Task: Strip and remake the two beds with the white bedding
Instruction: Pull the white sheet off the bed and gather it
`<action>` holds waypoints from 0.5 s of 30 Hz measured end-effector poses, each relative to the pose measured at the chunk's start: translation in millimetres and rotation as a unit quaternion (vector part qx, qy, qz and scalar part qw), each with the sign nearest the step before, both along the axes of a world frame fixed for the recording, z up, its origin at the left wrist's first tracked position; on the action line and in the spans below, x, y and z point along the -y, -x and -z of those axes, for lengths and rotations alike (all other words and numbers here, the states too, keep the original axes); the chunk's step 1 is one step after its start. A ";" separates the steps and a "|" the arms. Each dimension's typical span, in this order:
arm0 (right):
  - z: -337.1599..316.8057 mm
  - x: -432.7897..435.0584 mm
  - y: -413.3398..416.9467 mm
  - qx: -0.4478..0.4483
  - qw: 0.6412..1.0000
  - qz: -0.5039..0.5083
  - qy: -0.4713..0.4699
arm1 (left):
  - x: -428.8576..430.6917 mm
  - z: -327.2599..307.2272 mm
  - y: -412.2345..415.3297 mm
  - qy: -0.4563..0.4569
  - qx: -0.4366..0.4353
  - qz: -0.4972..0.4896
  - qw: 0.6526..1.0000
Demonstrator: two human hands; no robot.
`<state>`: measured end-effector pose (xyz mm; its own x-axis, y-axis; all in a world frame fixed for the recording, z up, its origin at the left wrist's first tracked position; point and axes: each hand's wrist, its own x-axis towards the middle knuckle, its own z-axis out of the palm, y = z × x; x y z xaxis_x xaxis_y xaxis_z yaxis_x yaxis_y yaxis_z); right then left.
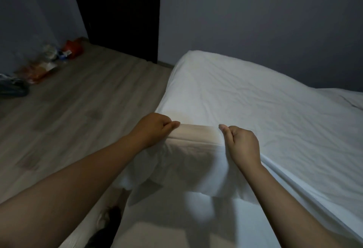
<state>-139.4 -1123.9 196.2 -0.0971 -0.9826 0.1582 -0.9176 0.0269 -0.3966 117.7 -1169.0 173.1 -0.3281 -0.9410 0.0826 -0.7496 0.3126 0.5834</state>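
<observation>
A white sheet (245, 98) covers the bed, wrinkled, and reaches the far corner by the wall. At the near left corner its edge is lifted and bunched. My left hand (153, 130) pinches that edge on the left side. About a hand's width to the right, my right hand (242, 144) grips the same edge, thumb forward. Between the hands the sheet stretches over the mattress corner (196, 141), which shows beige beneath it. Loose folds hang below my hands. A bare part of the mattress (167, 234) lies in shadow at the bottom.
Wood-look floor (78, 110) lies left of the bed. Coloured bags and packets (49, 61) sit against the left wall, with a dark heap (11, 87) at the far left. A dark doorway (121, 12) opens behind. A grey wall borders the bed on the right.
</observation>
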 end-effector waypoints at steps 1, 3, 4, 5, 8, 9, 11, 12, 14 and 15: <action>2.0 14.8 -0.1 -0.003 1.000 0.001 0.000 | 14.5 2.7 0.3 0.002 -0.002 0.001 1.000; 8.5 44.6 0.3 -0.014 1.000 0.004 -0.002 | 45.9 9.5 0.2 0.005 -0.003 0.009 1.000; 12.3 60.2 0.7 -0.022 1.000 0.006 -0.003 | 62.8 13.5 0.2 0.005 -0.005 0.015 1.000; 16.9 75.9 1.4 -0.029 1.000 0.009 -0.007 | 80.4 18.4 0.3 0.003 -0.007 0.023 1.000; 35.7 126.1 3.8 -0.046 0.998 0.032 -0.006 | 143.7 40.0 4.4 -0.001 -0.014 0.064 0.998; 44.0 144.8 4.9 -0.056 0.997 0.044 -0.005 | 167.8 48.9 6.3 -0.008 -0.017 0.079 0.997; 62.6 182.9 6.9 -0.078 0.995 0.061 -0.012 | 216.3 68.2 10.4 -0.023 -0.017 0.097 0.995; 71.5 202.5 7.2 -0.087 0.994 0.066 -0.018 | 239.5 77.5 12.7 -0.026 -0.010 0.103 0.994; 91.1 237.5 11.2 -0.111 0.990 0.082 -0.025 | 280.4 96.3 20.9 -0.019 0.005 0.117 0.993; 102.3 253.4 14.1 -0.125 0.987 0.094 -0.028 | 298.0 105.6 26.8 -0.015 0.012 0.116 0.993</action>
<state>-153.5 -1377.3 93.9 -0.2429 -0.9589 0.1464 -0.9634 0.2208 -0.1519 90.9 -1467.0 67.5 -0.5385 -0.8414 0.0450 -0.6724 0.4613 0.5789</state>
